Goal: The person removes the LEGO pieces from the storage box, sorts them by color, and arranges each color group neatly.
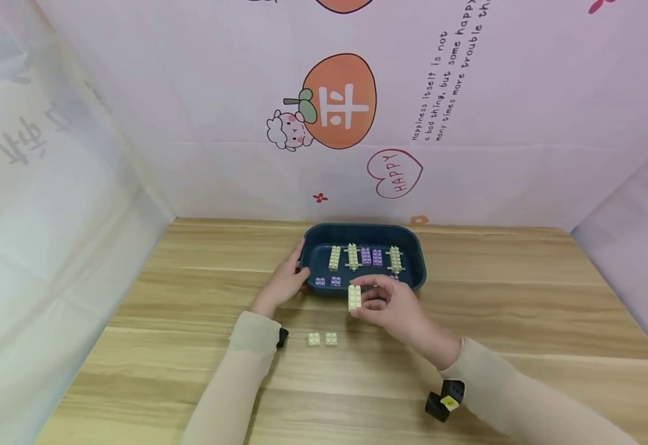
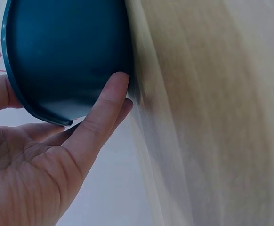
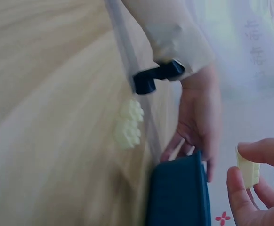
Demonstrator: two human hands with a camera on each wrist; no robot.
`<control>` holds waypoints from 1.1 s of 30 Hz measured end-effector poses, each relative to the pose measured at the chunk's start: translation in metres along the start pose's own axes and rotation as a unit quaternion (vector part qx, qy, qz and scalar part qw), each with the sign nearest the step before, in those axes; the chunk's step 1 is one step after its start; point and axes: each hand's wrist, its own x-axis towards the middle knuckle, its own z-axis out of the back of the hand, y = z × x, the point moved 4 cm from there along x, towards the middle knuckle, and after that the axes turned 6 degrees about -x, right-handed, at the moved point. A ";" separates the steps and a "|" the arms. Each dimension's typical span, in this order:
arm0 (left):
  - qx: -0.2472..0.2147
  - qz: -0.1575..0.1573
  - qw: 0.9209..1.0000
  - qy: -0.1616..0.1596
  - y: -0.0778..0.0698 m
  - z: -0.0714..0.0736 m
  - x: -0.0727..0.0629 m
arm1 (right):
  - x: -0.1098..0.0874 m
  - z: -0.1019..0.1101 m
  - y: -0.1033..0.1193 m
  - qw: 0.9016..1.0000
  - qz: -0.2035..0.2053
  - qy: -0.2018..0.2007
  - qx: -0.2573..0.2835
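A dark blue tray (image 1: 362, 232) stands near the back of the table, and my left hand (image 1: 286, 281) grips its left end, thumb at the rim and fingers along the outer wall (image 2: 76, 56). Between the thumb and fingertips of my right hand (image 1: 398, 311) is a pale yellow toy brick (image 1: 354, 298), held up in front of the tray's near rim. In the right wrist view the same brick (image 3: 247, 172) shows edge-on. Two small pale yellow bricks (image 1: 314, 339) lie side by side on the table between my forearms.
Inside the tray lie a long pale yellow brick (image 1: 335, 258), two purple bricks (image 1: 377, 257), two pale yellow pieces with side pegs (image 1: 395, 259) and small purple bricks (image 1: 336, 281). My right hand partly hides the near right corner. A printed cloth (image 1: 218, 173) hangs behind the table (image 1: 162, 358).
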 end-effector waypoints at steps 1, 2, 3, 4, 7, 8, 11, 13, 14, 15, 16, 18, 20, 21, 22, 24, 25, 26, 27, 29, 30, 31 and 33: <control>-0.001 -0.001 1.000 0.000 0.000 0.000 0.000 | -0.002 -0.001 -0.001 1.000 -0.001 -0.005 0.007; 0.000 -0.001 1.000 -0.001 0.000 0.000 0.000 | -0.004 -0.002 -0.003 1.000 -0.004 -0.011 0.013; 0.002 -0.002 1.000 -0.002 0.000 0.000 0.000 | -0.006 -0.003 -0.005 1.000 -0.006 -0.017 0.019; 0.003 -0.002 1.000 -0.003 0.000 0.001 0.000 | -0.007 -0.004 -0.007 1.000 -0.008 -0.020 0.023; 0.007 -0.007 1.000 -0.007 0.000 0.001 0.001 | -0.009 -0.008 -0.015 0.999 -0.009 -0.029 0.024; 0.009 -0.008 1.000 -0.008 -0.001 0.002 0.001 | -0.009 -0.009 -0.018 0.999 -0.010 -0.029 0.019; 0.011 -0.011 1.000 -0.009 -0.002 0.002 0.001 | -0.012 -0.013 -0.025 1.000 -0.007 -0.028 -0.002; 0.011 -0.012 1.000 -0.009 -0.002 0.002 0.000 | -0.014 -0.016 -0.029 1.000 -0.009 -0.024 -0.015; 0.012 -0.012 1.000 -0.009 -0.002 0.002 0.000 | -0.015 -0.017 -0.031 1.000 -0.009 -0.022 -0.019; 0.013 -0.013 1.000 -0.009 -0.002 0.002 0.000 | -0.016 -0.018 -0.033 1.000 -0.010 -0.018 -0.022; 0.013 -0.013 1.000 -0.009 -0.001 0.002 -0.001 | -0.017 -0.020 -0.035 1.000 -0.009 -0.015 -0.023; 0.010 -0.010 1.000 -0.008 -0.001 0.001 -0.001 | -0.018 -0.023 -0.040 1.000 -0.009 -0.008 -0.024; 0.009 -0.009 1.000 -0.007 0.000 0.001 -0.001 | -0.017 -0.026 -0.045 1.000 -0.014 -0.004 -0.025; 0.008 -0.009 1.000 -0.007 0.000 0.001 -0.001 | -0.017 -0.027 -0.048 0.999 -0.018 -0.004 -0.027; 0.008 -0.008 1.000 -0.006 0.000 0.001 -0.001 | -0.017 -0.029 -0.051 0.999 -0.023 -0.005 -0.030; 0.011 -0.008 1.000 -0.005 0.001 0.000 0.000 | -0.016 -0.031 -0.057 0.999 -0.031 -0.009 -0.040; 0.012 -0.009 1.000 -0.004 0.001 0.000 0.000 | -0.016 -0.032 -0.060 0.998 -0.034 -0.010 -0.046; 0.014 -0.009 1.000 -0.004 0.001 0.000 0.000 | -0.016 -0.033 -0.063 0.998 -0.033 -0.009 -0.052; 0.015 -0.009 1.000 -0.004 0.001 0.000 0.000 | -0.015 -0.034 -0.065 0.998 -0.032 -0.010 -0.059; 0.013 -0.008 1.000 -0.004 0.001 0.000 -0.001 | -0.015 -0.036 -0.068 0.997 -0.023 -0.012 -0.074; 0.012 -0.006 1.000 -0.004 0.002 0.000 -0.001 | -0.015 -0.037 -0.069 0.996 -0.017 -0.012 -0.082; 0.010 -0.005 1.000 -0.005 0.002 0.000 -0.001 | -0.014 -0.037 -0.070 0.996 -0.010 -0.013 -0.088; 0.010 -0.004 1.000 -0.007 0.002 0.000 -0.002 | -0.014 -0.038 -0.070 0.995 0.001 -0.015 -0.102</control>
